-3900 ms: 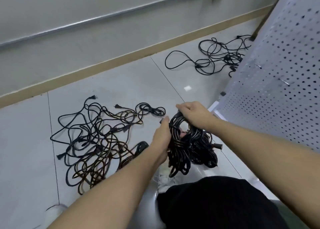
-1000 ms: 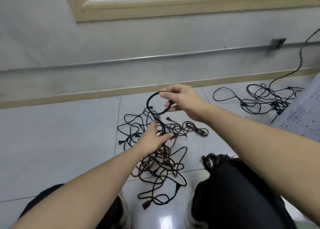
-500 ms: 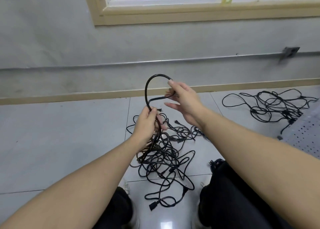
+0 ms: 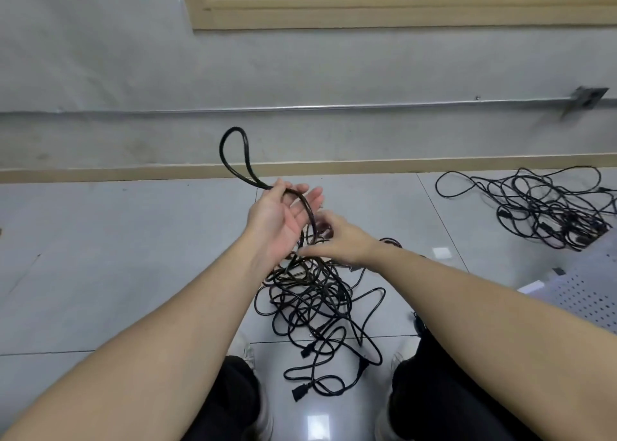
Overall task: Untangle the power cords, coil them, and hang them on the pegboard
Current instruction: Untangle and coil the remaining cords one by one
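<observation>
A black power cord (image 4: 233, 150) rises in a narrow loop above my left hand (image 4: 278, 222), which is raised palm up and pinches the cord with the thumb. From there the cord runs across the fingers and drops into a tangle of black and brownish cords (image 4: 310, 293) on the tiled floor between my knees. My right hand (image 4: 340, 240) is just right of and below the left one. Its blurred fingers curl around the same cord where it hangs down. A corner of the white pegboard (image 4: 591, 293) shows at the right edge.
A second tangle of black cords (image 4: 547, 207) lies on the floor at the far right, near the pegboard. A grey wall with a beige skirting (image 4: 133, 173) runs behind, under a window frame. My knees in black trousers (image 4: 434, 394) flank the near pile.
My left hand has risen and turned palm up with the loop in it. My right hand has left the loop's top and dropped to the hanging cord. The view tilted up from the pegboard side.
</observation>
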A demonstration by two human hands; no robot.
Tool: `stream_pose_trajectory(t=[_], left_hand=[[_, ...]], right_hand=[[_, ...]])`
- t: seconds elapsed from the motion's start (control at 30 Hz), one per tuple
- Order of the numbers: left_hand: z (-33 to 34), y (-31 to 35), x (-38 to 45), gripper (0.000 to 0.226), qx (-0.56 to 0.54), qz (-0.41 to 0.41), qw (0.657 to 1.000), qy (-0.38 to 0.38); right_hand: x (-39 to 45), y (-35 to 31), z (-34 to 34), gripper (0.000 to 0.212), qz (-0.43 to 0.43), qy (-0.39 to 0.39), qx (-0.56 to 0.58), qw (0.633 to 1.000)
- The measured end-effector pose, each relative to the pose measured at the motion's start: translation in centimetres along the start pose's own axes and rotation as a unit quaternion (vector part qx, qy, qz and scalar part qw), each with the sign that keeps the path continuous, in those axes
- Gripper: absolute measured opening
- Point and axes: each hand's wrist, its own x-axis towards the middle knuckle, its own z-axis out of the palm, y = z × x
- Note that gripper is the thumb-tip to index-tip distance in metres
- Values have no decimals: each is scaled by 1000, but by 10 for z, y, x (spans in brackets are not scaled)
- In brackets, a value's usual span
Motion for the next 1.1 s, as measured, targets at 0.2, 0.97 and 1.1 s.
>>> stream_pose_trajectory(t=[0.2, 0.97, 1.1], left_hand=[[-3, 9, 10, 32, -53, -7, 999, -6], [-44, -14, 3, 80, 507, -3, 848, -155], [-32, -50, -16, 67, 624, -65, 705, -329]], right_hand=[[-3, -22, 7, 48, -10, 5, -26, 1000], [-49, -34, -63, 35, -5, 2, 432, 902], [-53, -46, -61, 35, -14, -10, 523, 852]])
